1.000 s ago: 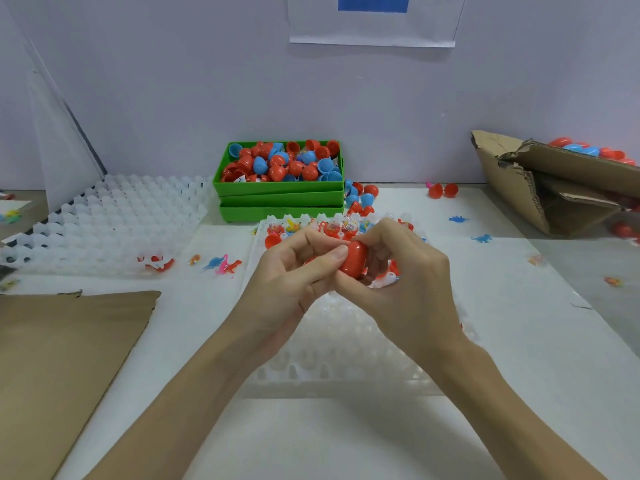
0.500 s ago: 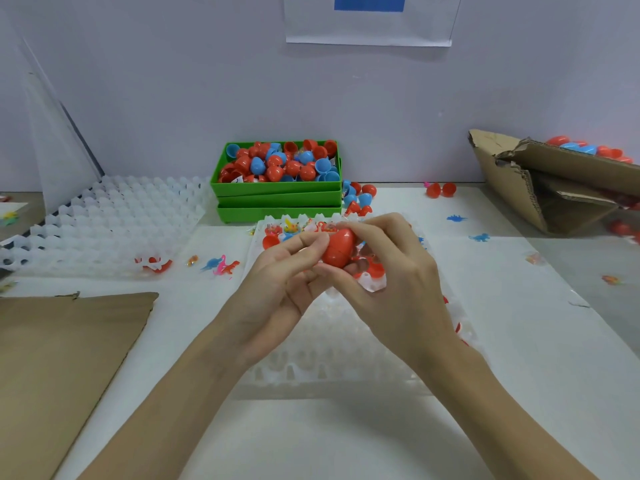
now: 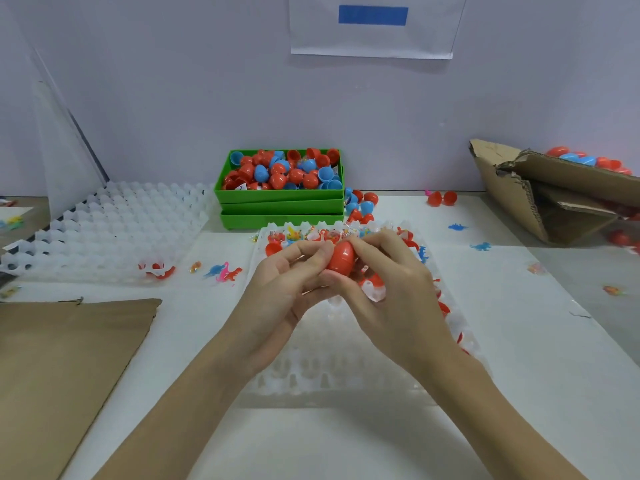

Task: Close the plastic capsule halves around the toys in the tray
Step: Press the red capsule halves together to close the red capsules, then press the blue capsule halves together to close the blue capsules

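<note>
A: What do the hands have?
B: One red capsule, held between them above the far half of the tray. The left hand curls its fingers round the capsule's left side, thumb tip against it. The right hand pinches the right side, fingers arched over the top and thumb beneath.
A: Are the halves together?
B: The capsule reads as a single egg shape; the seam is hidden by fingers, so it cannot be told how fully it is seated.
A: And the tray?
B: It lies on the white table under both wrists. Its far rows hold small toys and red halves; the near cells look bare.
A: What else is there?
B: A green bin of red and blue halves stands behind the tray. A second tray lies to the left, brown cardboard in front of it. A torn box sits at far right. Loose dinosaurs lie between the two trays.
</note>
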The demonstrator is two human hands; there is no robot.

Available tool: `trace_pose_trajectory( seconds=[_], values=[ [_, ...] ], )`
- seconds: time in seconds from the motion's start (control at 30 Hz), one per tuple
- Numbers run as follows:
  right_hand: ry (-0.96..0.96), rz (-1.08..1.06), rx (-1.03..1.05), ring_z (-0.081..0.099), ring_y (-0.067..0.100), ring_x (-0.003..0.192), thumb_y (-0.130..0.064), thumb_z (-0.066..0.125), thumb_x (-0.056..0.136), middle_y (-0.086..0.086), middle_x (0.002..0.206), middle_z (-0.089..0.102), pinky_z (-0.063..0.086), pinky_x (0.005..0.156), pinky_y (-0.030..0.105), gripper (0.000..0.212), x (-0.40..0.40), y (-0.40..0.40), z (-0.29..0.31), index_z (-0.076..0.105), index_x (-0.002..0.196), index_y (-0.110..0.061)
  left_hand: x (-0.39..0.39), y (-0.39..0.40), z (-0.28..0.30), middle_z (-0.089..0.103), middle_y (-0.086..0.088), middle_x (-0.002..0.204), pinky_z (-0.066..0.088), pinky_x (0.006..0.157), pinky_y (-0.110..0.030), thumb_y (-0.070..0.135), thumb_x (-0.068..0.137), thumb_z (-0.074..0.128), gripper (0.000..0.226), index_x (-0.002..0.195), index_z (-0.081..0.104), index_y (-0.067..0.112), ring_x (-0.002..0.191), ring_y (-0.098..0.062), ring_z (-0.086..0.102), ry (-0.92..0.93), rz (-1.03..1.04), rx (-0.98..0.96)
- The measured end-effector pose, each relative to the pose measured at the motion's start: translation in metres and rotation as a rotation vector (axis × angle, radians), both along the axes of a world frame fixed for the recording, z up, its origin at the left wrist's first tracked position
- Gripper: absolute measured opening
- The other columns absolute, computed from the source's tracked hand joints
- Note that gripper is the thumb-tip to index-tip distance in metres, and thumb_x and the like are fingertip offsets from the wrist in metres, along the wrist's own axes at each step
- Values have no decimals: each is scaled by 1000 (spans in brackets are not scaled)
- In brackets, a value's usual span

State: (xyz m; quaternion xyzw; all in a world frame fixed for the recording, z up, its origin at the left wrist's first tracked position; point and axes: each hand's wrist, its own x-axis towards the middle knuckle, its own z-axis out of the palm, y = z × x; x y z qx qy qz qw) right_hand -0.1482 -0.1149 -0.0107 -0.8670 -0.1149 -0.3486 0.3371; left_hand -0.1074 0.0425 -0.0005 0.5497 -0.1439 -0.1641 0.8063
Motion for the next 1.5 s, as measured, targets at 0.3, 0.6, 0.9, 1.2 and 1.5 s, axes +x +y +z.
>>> trace_pose_trajectory(
  seconds=[0.3,0.6,0.9,1.2,1.5],
  values=[
    [538,94,554,71,12,91,-23,70,96,-8,96,76,52,64,9,21,15,-8,29,73,116,-30,12,8,0,77,-4,85,59,67,-21,30,110,49,33,97,71,10,73,-20,76,-260,472,259],
    [617,38,564,71,17,103,-25,73,94,15,137,60,53,91,27,69,148,-1,117,40,150,-2,22,19,-5,76,-2,81,59,68,-26,29,110,49,35,89,73,14,68,-17,72,-214,532,321],
    [471,-133,279,73,6,73,-18,60,102,-7,84,75,61,65,20,15,83,-50,38,75,98,-22,18,13,-15,70,14,78,51,66,-13,21,98,71,8,91,72,25,72,-4,64,-537,449,642],
    [394,-127,251,70,3,76,-17,60,102,-13,80,74,57,66,14,20,32,-59,12,74,94,-29,12,6,-31,42,9,105,38,100,-30,65,99,33,55,135,62,36,105,-12,36,-905,189,1313],
    [387,-93,97,67,3,76,-13,61,100,-12,80,72,55,74,19,18,25,-40,10,78,97,-17,12,3,-30,59,7,96,50,84,-31,28,94,76,14,95,67,16,93,-14,54,-1040,342,1051]
  ],
)
